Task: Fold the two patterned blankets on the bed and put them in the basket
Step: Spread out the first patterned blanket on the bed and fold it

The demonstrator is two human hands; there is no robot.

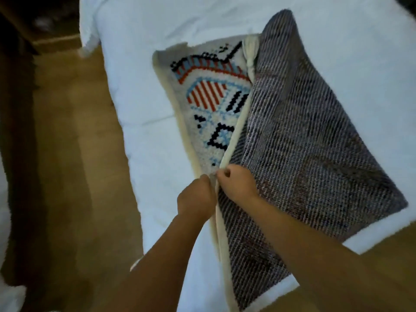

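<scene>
one patterned blanket [258, 136] lies on the bed, partly folded: grey striped underside turned over a red, blue and black pixel-pattern face, cream border showing.

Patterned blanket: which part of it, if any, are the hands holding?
Both hands, left and right, pinch the patterned blanket at its cream border edge.

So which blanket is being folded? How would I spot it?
Find the white bed. The patterned blanket lies on it, half folded over, both hands pinching its cream edge. Its top shows red, blue and black blocky shapes; the flipped-over back is grey and stripy.
</scene>
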